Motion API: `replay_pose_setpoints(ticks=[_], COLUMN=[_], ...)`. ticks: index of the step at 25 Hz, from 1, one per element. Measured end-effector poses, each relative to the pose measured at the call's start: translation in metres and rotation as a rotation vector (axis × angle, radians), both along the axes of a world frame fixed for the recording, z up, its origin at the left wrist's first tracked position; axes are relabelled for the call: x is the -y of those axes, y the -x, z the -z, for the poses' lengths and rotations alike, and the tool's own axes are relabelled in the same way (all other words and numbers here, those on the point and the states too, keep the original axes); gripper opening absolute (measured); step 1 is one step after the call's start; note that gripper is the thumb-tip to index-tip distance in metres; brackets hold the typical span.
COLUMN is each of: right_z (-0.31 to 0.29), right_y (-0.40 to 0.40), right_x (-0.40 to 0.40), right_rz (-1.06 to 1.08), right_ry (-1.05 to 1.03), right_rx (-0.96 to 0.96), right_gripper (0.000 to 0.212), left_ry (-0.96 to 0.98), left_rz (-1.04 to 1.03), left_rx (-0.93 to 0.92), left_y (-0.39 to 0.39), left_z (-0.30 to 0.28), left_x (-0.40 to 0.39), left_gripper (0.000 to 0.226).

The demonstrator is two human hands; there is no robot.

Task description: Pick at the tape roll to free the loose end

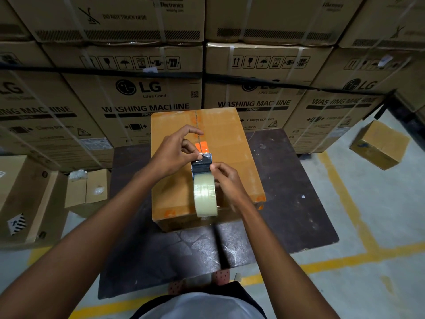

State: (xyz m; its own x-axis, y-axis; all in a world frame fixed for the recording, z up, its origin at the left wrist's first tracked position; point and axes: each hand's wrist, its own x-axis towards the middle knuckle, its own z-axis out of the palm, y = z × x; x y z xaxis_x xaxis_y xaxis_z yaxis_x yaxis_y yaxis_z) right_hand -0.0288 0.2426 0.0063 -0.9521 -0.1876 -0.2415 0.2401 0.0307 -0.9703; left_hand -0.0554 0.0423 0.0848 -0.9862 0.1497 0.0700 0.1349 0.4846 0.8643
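The right hand grips a roll of clear packing tape, held upright on edge over a sealed cardboard box. Just beyond that grip, the left hand pinches the tape's loose end above the box's centre seam. An orange sticker lies just past the pinch. The box rests on a dark table. Stacked washing machine cartons stand behind.

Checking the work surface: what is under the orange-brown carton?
The carton sits on a dark board lying on the floor. The board beneath it and the carton's contents are hidden.
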Motion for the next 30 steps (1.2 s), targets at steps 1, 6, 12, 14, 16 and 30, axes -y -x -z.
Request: replay_pose_setpoints(ticks=[1,6,12,14,16,30], right_z=[-0.001,-0.012,-0.032,-0.037,-0.039,-0.036], right_y=[0.003,0.014,0.025,0.031,0.037,0.054], right_x=[-0.002,-0.007,-0.009,-0.010,-0.010,-0.005], right_rz=[0.006,0.048,0.095,0.122,0.118,0.012], right_ry=[-0.014,-0.024,-0.017,-0.037,-0.083,-0.143], right_rx=[-0.003,-0.015,-0.103,-0.127,-0.146,-0.117], right_gripper=[0.031,0.015,0.018,0.007,0.008,0.024], left_ry=[-0.011,-0.093,-0.133,-0.139,-0.136,-0.290], left_rz=[-0.013,-0.057,-0.071,-0.092,-0.112,-0.256], left_rx=[-0.002,0.044,0.064,0.055,0.049,0.066], left_y=[0.001,0.007,0.008,0.007,0.006,0.000], left_z=[0.004,0.011,0.013,0.014,0.014,0.027], left_x=[-0.002,-0.006,-0.008,-0.009,-0.010,-0.010], left_gripper=[0.057,0.054,0.056,0.055,0.054,0.050])
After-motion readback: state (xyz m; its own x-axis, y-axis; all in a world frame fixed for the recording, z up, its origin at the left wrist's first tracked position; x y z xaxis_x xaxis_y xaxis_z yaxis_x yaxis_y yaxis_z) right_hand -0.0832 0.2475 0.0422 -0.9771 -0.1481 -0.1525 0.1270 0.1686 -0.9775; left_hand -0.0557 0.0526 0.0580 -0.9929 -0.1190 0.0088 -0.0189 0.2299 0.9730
